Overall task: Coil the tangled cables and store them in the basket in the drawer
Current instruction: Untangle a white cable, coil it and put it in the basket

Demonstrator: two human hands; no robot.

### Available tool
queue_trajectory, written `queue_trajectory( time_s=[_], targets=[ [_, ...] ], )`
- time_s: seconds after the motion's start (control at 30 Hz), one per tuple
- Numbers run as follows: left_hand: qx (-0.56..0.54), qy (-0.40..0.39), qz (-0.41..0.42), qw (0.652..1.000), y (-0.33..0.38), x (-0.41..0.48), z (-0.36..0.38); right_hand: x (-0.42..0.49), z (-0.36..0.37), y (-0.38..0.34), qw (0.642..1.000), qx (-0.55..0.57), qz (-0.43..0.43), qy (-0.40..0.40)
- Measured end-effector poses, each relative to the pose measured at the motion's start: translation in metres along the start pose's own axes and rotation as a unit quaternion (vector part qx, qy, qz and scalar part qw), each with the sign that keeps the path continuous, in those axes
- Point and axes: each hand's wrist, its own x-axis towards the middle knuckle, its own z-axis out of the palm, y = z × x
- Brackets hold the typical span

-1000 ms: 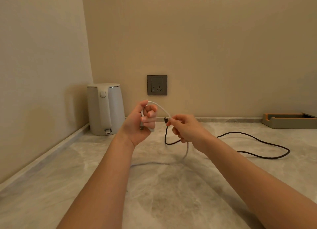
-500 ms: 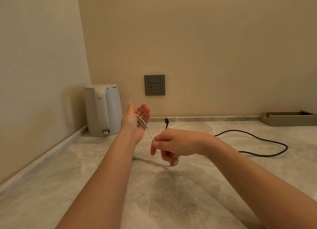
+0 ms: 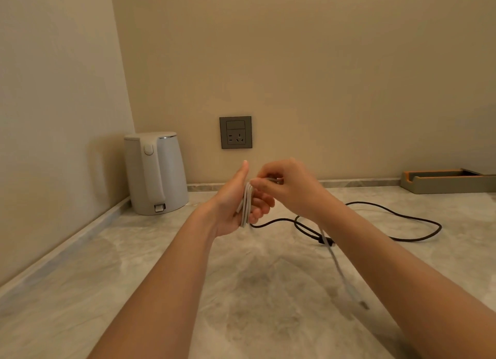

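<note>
In the head view, the left hand (image 3: 236, 205) is gripping the white cable (image 3: 246, 203). Several loops are lying across its palm, with the thumb pointing up and the fingers curling round them. The right hand (image 3: 290, 186) is pinching the same cable at the top of the coil. The loose tail is running down under the right forearm to a plug hanging just above the desk (image 3: 241, 291).

The cable is looking thin, light and limp. It will probably spring open if the left fingers relax, so the best hold is likely across the bundle's middle. The black cable (image 3: 362, 203) is sprawling loose on the desk behind the hands. It looks thicker and is best picked up by one end.

The desk is pale, glossy marble-look stone, probably slippery under a cable. A white kettle (image 3: 155, 173) is standing in the left corner, a grey socket (image 3: 235, 132) is sitting on the beige wall, and a low tray (image 3: 445, 181) is resting at the far right.
</note>
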Motion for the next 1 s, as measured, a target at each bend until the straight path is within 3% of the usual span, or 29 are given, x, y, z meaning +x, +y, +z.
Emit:
queue_trajectory(
  time_s=[0.17, 0.43, 0.77, 0.9, 1.0],
  targets=[
    [-0.035, -0.123, -0.013, 0.992, -0.001, 0.001, -0.006, 0.000, 0.002, 0.008, 0.992, 0.113, 0.046, 0.034],
    [-0.073, -0.291, -0.028, 0.953, 0.001, 0.000, -0.014, -0.004, 0.005, 0.006, 0.951, 0.284, 0.097, -0.072],
    [-0.117, -0.255, -0.024, 0.960, 0.001, 0.000, -0.010, -0.005, -0.009, 0.008, 0.978, 0.169, 0.033, -0.117],
    [-0.114, -0.190, -0.004, 0.975, 0.001, 0.001, -0.005, -0.001, -0.002, 0.014, 0.992, 0.110, 0.022, -0.056],
    [-0.088, -0.083, 0.011, 0.993, 0.001, 0.002, 0.000, -0.002, 0.000, 0.016, 0.998, 0.067, 0.017, -0.015]
  ],
)
